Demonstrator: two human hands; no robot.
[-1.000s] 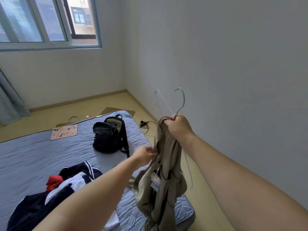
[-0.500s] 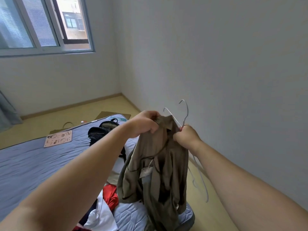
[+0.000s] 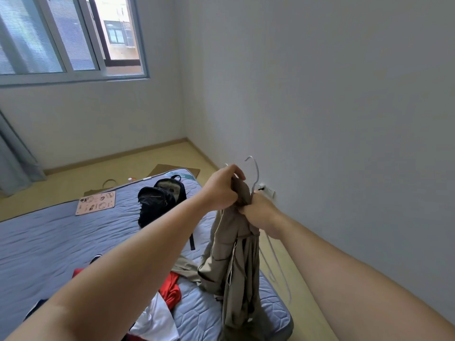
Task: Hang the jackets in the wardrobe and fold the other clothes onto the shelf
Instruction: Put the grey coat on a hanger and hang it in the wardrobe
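Room: pale walls, yellowish floor, wood skirting along the base. Sliding window top left, grey curtain at the left edge. White socket low on the right wall, just beyond your hands.

Surface: a bed, low on the floor, blue-grey quilted cover. On it: a black backpack toward the far end, part unzipped, one strap trailing toward you. A pink card lies flat to its left, well apart. Flat brown cardboard shows on the floor past the far end. Nearer you, a red garment and a white garment lie heaped together, partly under your left forearm.

Hands: both are raised over the bed's right edge, close together, almost touching. Your left hand has its fingers curled over the top of the khaki jacket, grasping the bunched cloth. Your right hand is clenched round the jacket just below that, and round the neck of a pale wire hanger. The hook stands up above both hands; the rest of the wire hangs down to the right of the jacket. Whether you hold one hanger or two, you cannot tell from here.

Jacket: hangs crumpled and lengthwise from your two hands, its lower folds reaching the bed's near right corner.

Writing: the pink card carries small cartoon drawings; any words are too small to read. A teal patch at the bed's far end is likewise unreadable.
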